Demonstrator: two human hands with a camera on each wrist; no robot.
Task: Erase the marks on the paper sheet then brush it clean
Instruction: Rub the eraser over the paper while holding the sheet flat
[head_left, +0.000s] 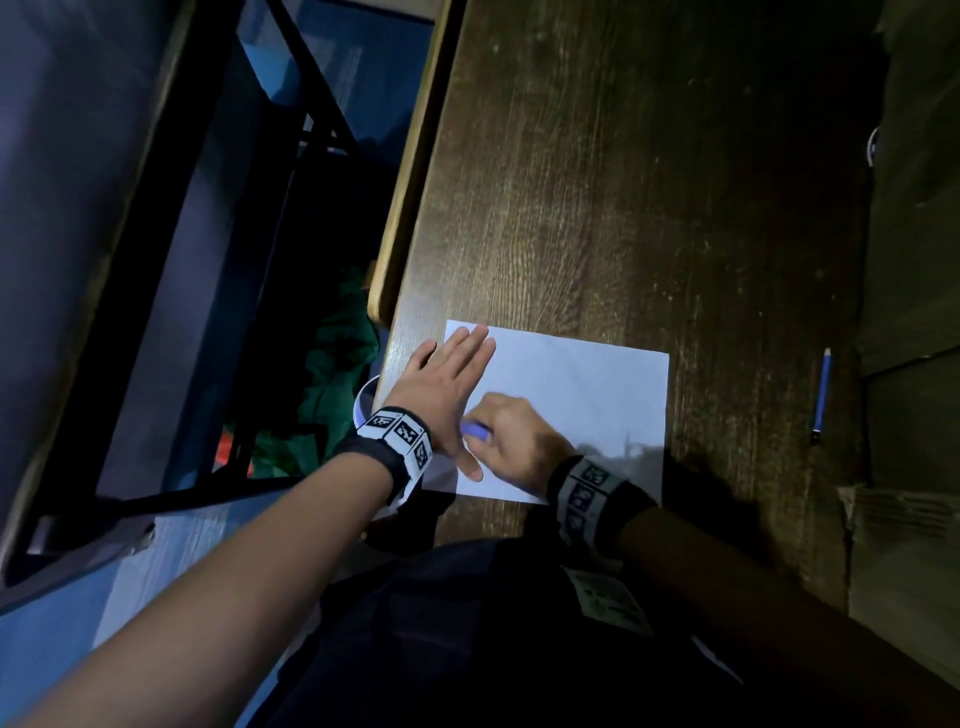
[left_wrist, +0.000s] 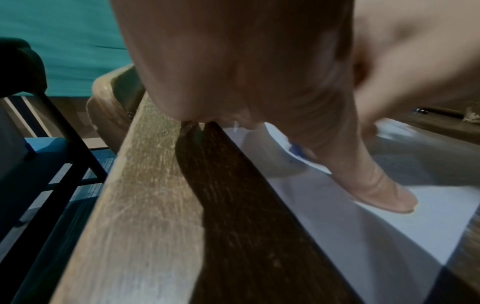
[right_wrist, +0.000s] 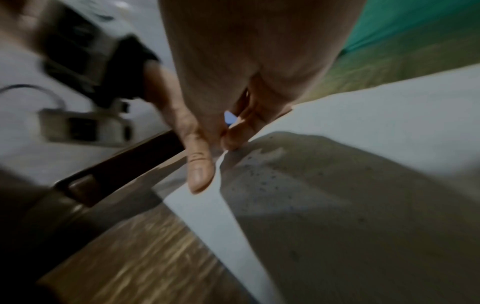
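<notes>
Paper sheet (head_left: 582, 395): lies flat on the tabletop (head_left: 623, 208), by its near left edge; dark specks dot it.
Handling: probably thin, light and easy to crease or skid, so best pinned flat, not gripped.
Eraser (head_left: 475, 431): blue, small, touching the sheet's near left part.
Right hand (head_left: 511, 441): fingers curled, pinching the eraser.
Left hand (head_left: 447, 384): spread flat, pressing the sheet's left edge.
Pencil (head_left: 822, 395): well apart, right.
</notes>
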